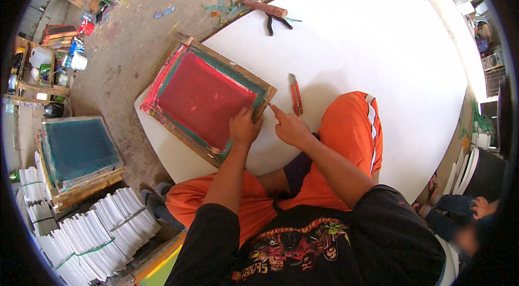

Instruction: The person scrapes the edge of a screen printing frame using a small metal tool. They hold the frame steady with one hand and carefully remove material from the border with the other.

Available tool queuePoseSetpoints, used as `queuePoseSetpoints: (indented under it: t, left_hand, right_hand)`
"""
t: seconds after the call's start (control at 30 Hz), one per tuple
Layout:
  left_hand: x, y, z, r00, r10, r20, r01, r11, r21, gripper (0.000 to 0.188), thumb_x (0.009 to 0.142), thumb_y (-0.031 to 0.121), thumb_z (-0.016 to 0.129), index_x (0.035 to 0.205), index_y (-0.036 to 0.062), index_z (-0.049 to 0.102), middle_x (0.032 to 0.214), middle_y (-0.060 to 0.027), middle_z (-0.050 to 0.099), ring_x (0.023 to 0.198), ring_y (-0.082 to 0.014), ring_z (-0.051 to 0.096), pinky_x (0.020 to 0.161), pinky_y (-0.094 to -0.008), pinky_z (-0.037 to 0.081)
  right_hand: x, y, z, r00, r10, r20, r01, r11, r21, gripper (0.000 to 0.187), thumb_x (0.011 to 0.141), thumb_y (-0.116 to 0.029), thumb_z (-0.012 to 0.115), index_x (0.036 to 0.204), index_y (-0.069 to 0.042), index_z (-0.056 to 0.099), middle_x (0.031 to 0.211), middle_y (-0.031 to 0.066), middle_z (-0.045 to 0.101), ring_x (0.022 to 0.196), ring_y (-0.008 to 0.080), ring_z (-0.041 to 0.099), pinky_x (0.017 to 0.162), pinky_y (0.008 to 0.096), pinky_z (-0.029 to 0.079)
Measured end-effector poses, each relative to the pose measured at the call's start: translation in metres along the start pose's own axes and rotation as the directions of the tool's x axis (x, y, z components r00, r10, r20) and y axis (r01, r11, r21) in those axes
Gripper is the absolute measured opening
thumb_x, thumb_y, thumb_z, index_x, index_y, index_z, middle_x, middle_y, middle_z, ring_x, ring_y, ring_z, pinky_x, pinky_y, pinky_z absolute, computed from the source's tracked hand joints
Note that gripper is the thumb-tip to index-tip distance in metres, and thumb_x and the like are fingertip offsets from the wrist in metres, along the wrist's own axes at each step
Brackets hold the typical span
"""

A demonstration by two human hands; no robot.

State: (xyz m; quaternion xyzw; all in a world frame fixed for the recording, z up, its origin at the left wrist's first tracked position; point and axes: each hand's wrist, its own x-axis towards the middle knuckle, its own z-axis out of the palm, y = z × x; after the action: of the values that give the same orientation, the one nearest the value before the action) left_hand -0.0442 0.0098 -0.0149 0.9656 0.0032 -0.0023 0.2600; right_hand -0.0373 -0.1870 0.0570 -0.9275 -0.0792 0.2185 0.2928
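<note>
A wooden silk-screen frame (211,105) with red mesh and green borders lies tilted on the white board. My left hand (246,125) grips its near right edge, fingers over the wood and the border of the mesh. Close to the frame's right corner is my right hand (292,128), index finger stretched toward the wood and the other fingers curled. At that fingertip a small pale bit shows, too tiny to name. Just beyond my right hand lies a red utility knife (295,96), apart from it.
I sit cross-legged on the white board (378,32). A brown roll (265,8) and black-handled pliers (277,24) lie at its far edge. To the left stand stacked screens (81,148) and tied white bundles (102,232). Another person's hand (481,207) shows at right.
</note>
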Motion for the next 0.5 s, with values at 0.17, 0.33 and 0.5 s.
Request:
queuePoseSetpoints:
  t: [0.17,0.33,0.5]
  left_hand:
    - [0.002,0.002,-0.002,0.997,-0.036,0.070,0.034,0.999,0.030,0.043,0.091,0.041,0.074,0.120,0.0103,0.074,0.112,-0.0103,0.071,0.104,-0.0332,0.071,0.088,-0.0526,0.052]
    - [0.002,-0.003,0.007,1.000,-0.007,-0.002,0.007,0.998,0.068,0.042,0.091,0.042,0.074,0.119,0.0103,0.074,0.111,-0.0103,0.071,0.105,-0.0331,0.070,0.090,-0.0525,0.052]
    - [0.003,0.007,-0.005,0.997,-0.063,0.049,0.062,0.998,0.029,0.042,0.090,0.042,0.075,0.117,0.0105,0.074,0.112,-0.0099,0.070,0.105,-0.0332,0.070,0.091,-0.0533,0.052]
  right_hand:
    - [-0.008,-0.014,-0.020,0.933,0.248,0.259,-0.343,0.831,0.438,0.058,0.103,-0.022,0.058,0.159,-0.011,0.047,0.107,0.0274,0.074,0.100,0.0471,0.071,0.091,0.0571,0.055]
    - [-0.007,0.005,0.010,0.989,0.107,-0.105,-0.093,0.987,0.132,0.046,0.107,-0.032,0.053,0.145,-0.008,0.058,0.104,0.0262,0.075,0.095,0.0482,0.073,0.087,0.0601,0.056]
    - [-0.008,-0.027,-0.017,0.985,0.169,-0.040,-0.171,0.985,-0.035,0.041,0.108,-0.032,0.048,0.132,-0.001,0.062,0.102,0.0243,0.076,0.094,0.0465,0.075,0.086,0.0599,0.058]
